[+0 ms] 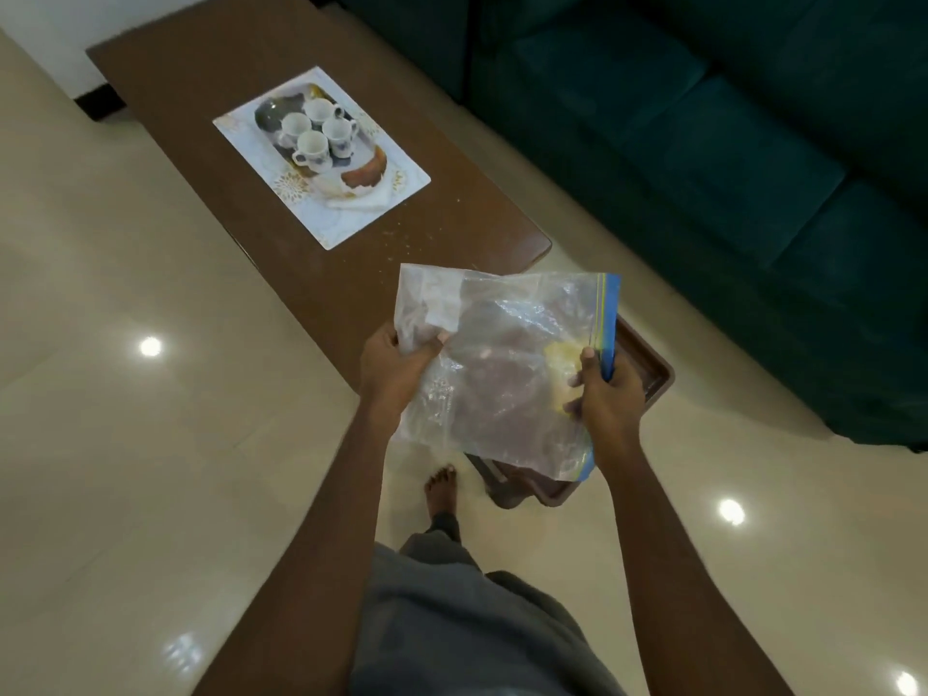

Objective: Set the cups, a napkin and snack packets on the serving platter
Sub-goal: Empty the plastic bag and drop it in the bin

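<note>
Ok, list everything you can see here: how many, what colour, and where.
clear plastic zip bag: one, see-through with a blue seal strip, held up over the table's near end
white ceramic cups: four, white with dark print, clustered on the platter
dark grey platter: one, on the mat
white gold-patterned mat: one, mid-table
folded white napkin: one, at the platter's near end
brown curved item: one, beside the napkin, too blurred to identify
brown wooden table: one, runs from far left to centre
dark green sofa: one, right
brown tray-like object: one, partly hidden behind the bag
left hand: pinches the bag's left edge
right hand: grips the seal end
bare foot: one, on the cream floor
</note>
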